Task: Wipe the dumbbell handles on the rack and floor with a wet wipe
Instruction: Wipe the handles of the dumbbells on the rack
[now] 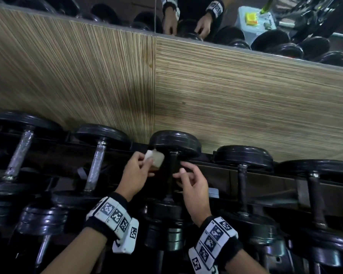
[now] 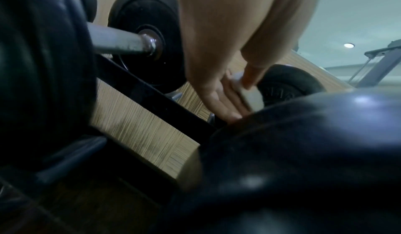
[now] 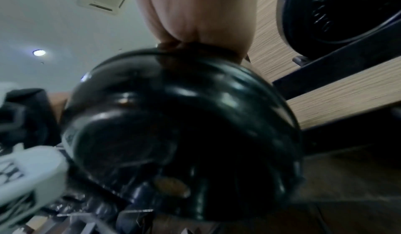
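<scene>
The left hand [image 1: 134,171] pinches a folded wet wipe [image 1: 154,158] just left of the dark handle [image 1: 172,169] of the middle dumbbell [image 1: 175,143] on the rack [image 1: 246,175]. The right hand [image 1: 192,184] hovers at that handle's right, fingers loosely curled, holding nothing. More dumbbells lie left and right, the wood-grain wall [image 1: 226,107] beyond

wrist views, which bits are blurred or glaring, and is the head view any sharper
Left wrist view: near dumbbell head a blurred mass, wet wipe soft. Right wrist view: dumbbell head smeared, glare streaks. Head view: sharper, rack dim, bowed edges.
</scene>
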